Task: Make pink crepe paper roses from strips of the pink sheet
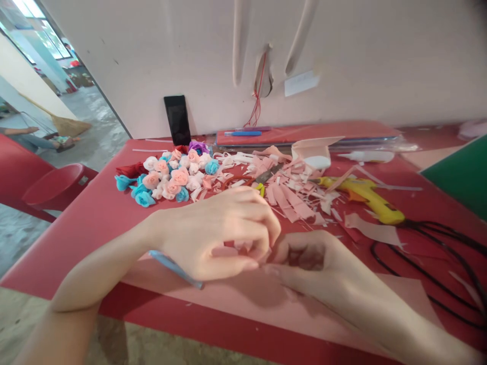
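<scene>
held the left hand (213,228) palm down near the centre of the frame, fingers curled, apparently pinching a small pink piece (243,246), mostly hidden. had the right hand (331,263) right of centre, with bent fingers and thumb close to the left fingertips; could not tell whether gripping anything there. seemed to be at close fingertip work on the piece, above a pink sheet (228,296) on the red table (87,233). judged the next move to call for light, steady pressure, without crushing or dropping so small a piece. saw a blue strip (175,268) under the left wrist, a cluster of flowers (179,177) left of centre, pink scraps (291,200) around scissors (269,173) beyond the hands, and a yellow glue gun (365,195) toward the right.
</scene>
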The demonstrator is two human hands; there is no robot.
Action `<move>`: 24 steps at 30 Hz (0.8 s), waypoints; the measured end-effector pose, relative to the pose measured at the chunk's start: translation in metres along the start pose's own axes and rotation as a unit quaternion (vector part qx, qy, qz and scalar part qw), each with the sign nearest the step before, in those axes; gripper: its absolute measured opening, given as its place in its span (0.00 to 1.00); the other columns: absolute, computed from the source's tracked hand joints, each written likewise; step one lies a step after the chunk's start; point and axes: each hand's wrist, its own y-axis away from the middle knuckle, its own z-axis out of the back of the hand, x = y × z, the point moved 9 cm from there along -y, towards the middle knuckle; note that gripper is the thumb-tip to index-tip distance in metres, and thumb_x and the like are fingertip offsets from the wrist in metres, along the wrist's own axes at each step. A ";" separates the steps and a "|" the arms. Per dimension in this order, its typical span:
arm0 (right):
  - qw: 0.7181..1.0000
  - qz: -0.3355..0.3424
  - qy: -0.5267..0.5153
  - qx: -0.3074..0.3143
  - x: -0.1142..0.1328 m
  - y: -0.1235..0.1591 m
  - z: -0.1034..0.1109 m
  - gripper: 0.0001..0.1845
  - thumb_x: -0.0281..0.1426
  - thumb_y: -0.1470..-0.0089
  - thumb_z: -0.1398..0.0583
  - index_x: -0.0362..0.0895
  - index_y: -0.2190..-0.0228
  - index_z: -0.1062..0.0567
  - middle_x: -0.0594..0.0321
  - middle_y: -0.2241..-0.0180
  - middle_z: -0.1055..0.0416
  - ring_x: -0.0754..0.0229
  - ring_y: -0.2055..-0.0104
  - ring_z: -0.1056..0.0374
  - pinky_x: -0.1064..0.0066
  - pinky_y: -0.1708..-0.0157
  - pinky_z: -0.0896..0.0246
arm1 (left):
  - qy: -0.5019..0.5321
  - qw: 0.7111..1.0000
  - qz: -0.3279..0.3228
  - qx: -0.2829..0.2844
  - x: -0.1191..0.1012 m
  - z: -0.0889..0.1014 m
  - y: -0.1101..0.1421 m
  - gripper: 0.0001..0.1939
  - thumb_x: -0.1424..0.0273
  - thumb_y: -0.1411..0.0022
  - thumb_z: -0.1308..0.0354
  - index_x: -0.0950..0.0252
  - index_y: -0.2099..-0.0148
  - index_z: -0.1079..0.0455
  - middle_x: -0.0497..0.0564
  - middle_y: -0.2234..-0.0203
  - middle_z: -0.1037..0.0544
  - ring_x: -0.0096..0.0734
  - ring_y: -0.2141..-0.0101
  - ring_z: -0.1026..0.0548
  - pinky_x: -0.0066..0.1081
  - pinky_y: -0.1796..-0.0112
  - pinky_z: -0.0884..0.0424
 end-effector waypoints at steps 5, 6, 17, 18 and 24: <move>0.947 0.236 0.099 -0.193 0.042 0.026 0.023 0.07 0.30 0.56 0.39 0.47 0.82 0.27 0.67 0.82 0.29 0.66 0.82 0.36 0.76 0.80 0.37 | 0.003 0.968 0.099 -0.231 0.022 0.033 0.013 0.09 0.77 0.38 0.55 0.63 0.69 0.38 0.50 0.71 0.28 0.27 0.66 0.32 0.33 0.60 0.34; 0.923 0.284 0.134 -0.223 0.049 0.034 0.024 0.06 0.27 0.56 0.39 0.47 0.81 0.28 0.67 0.81 0.28 0.65 0.82 0.36 0.75 0.80 0.36 | -0.002 0.961 0.105 -0.255 0.023 0.035 0.015 0.10 0.77 0.38 0.55 0.63 0.70 0.38 0.49 0.73 0.29 0.27 0.68 0.32 0.33 0.61 0.35; 0.776 0.451 0.334 -0.288 0.067 0.064 0.013 0.09 0.22 0.50 0.43 0.50 0.74 0.33 0.72 0.83 0.34 0.68 0.83 0.37 0.76 0.80 0.38 | -0.217 0.899 0.031 -0.380 -0.020 0.041 0.020 0.06 0.70 0.44 0.48 0.61 0.74 0.38 0.46 0.78 0.32 0.30 0.73 0.35 0.39 0.63 0.37; 0.772 0.452 0.339 -0.292 0.067 0.066 0.013 0.09 0.22 0.50 0.43 0.50 0.73 0.32 0.72 0.83 0.34 0.67 0.82 0.36 0.76 0.79 0.38 | -0.236 0.892 0.029 -0.385 -0.022 0.040 0.021 0.07 0.69 0.44 0.47 0.61 0.74 0.38 0.46 0.78 0.33 0.30 0.73 0.36 0.39 0.63 0.37; 0.768 0.425 0.374 -0.298 0.064 0.068 0.013 0.11 0.20 0.51 0.43 0.50 0.74 0.32 0.71 0.83 0.33 0.65 0.83 0.35 0.73 0.78 0.37 | -0.289 0.885 0.020 -0.364 -0.028 0.033 0.021 0.07 0.67 0.46 0.42 0.60 0.74 0.36 0.46 0.78 0.34 0.31 0.71 0.36 0.46 0.53 0.39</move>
